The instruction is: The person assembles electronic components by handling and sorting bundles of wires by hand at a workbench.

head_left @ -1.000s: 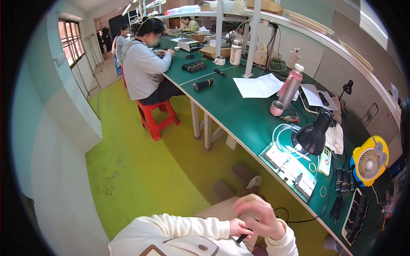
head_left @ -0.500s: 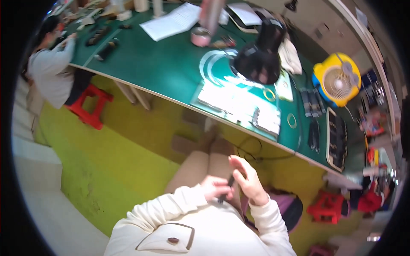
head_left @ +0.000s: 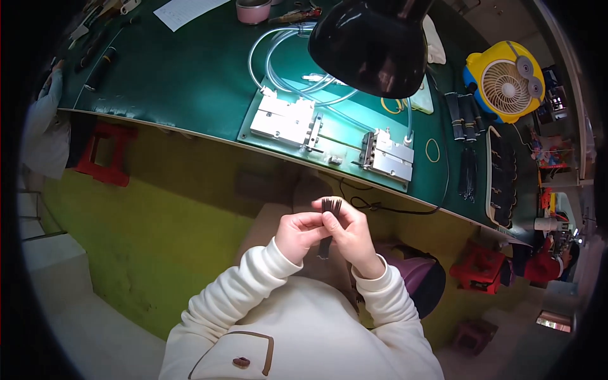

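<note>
Over my lap, a small bundle of thin black strips or wires (head_left: pixel 330 206) stands between my hands, its ends fanned out at the top. My right hand (head_left: pixel 352 237) is closed round it, the thumb pressing on its front. My left hand (head_left: pixel 299 234) pinches the same bundle from the other side. The bundle's lower end (head_left: pixel 325 248) hangs below the fingers. Beyond my hands, at the table edge, sits a metal fixture plate (head_left: pixel 323 136) with two silver pneumatic clamp blocks, the left block (head_left: pixel 282 119) and the right block (head_left: pixel 389 157). Clear tubes (head_left: pixel 269 60) run to them.
A black lamp (head_left: pixel 370 50) hangs over the fixture on the green table (head_left: pixel 177 76). Right of it are a yellow-blue fan (head_left: pixel 506 82), black bundles (head_left: pixel 467 177) and a black-filled tray (head_left: pixel 491 209). A co-worker's sleeve (head_left: pixel 47 104) shows at left. Red stools (head_left: pixel 104 155) stand on the floor.
My hands have risen and come together on the black bundle; the right fingers, apart before, now grip it. The view has shifted and the lamp's glare has eased, baring the clamp blocks.
</note>
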A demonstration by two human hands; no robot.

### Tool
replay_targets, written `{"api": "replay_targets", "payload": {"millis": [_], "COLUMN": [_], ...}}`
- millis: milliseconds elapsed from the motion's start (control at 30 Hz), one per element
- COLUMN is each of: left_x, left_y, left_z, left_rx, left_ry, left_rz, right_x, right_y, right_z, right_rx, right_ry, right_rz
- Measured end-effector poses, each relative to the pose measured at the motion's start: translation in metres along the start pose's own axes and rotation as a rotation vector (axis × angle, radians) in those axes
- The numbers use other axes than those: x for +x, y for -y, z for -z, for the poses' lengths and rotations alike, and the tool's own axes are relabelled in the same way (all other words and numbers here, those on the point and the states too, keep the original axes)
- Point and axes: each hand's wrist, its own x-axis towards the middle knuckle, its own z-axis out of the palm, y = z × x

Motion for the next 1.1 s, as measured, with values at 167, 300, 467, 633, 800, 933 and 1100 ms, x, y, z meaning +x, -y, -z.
{"api": "replay_targets", "payload": {"millis": [167, 300, 467, 633, 800, 933, 1100], "left_x": [0.011, 0.018, 0.024, 0.029, 0.036, 0.036, 0.026], "left_y": [-0.010, -0.009, -0.010, -0.013, -0.017, -0.022, -0.020], "left_z": [0.001, 0.005, 0.005, 0.004, 0.003, 0.004, 0.009], "left_rx": [-0.131, -0.173, -0.194, -0.258, -0.253, -0.231, -0.238], "left_ry": [0.025, 0.056, 0.079, 0.060, 0.068, 0.067, 0.035], "left_rz": [0.010, -0.025, -0.053, -0.082, -0.079, -0.080, -0.069], "right_x": [0.013, 0.019, 0.028, 0.037, 0.044, 0.050, 0.046], "right_y": [0.007, 0.015, 0.015, 0.021, 0.022, 0.026, 0.020], "right_z": [0.003, -0.001, -0.003, -0.007, -0.006, -0.012, -0.020], "right_rx": [-0.138, -0.041, -0.004, -0.026, -0.012, 0.012, -0.124], "right_ry": [-0.152, -0.218, -0.255, -0.263, -0.314, -0.306, -0.362], "right_rz": [0.042, 0.038, 0.014, 0.032, 0.033, 0.050, 0.047]}}
